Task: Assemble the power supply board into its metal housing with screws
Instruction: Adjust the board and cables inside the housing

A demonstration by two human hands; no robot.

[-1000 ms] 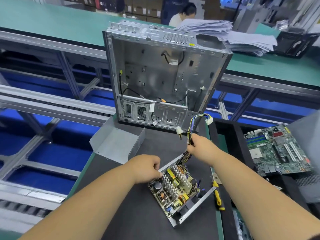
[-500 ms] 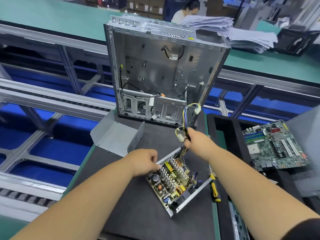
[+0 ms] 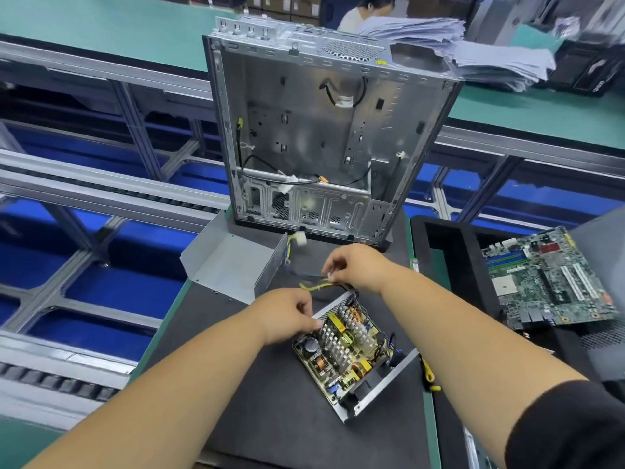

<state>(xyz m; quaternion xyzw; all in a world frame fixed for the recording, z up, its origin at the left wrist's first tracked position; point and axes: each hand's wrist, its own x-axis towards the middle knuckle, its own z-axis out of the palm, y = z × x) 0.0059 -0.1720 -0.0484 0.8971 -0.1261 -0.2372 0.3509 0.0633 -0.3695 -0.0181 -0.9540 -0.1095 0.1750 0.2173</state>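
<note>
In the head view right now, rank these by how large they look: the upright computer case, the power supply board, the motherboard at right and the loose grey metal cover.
1. Computer case, clearly largest.
2. Motherboard, power supply board and metal cover: these look too alike to rank, and each sits at a different distance from the camera.

We are looking at an electronics assembly line in a factory. Our counter (image 3: 270, 434) carries a dark work mat, and beyond its left edge run aluminium conveyor rails (image 3: 101, 194) over a blue floor. An open computer chassis (image 3: 324, 137) stands upright at the far end, with a bare motherboard (image 3: 548, 279) lying in a black tray (image 3: 453, 252) to the right. Further off a long green-topped bench (image 3: 101, 25) holds a stack of papers (image 3: 473, 52), with another worker (image 3: 365, 11) seated behind it and cartons stacked at the back.
</note>
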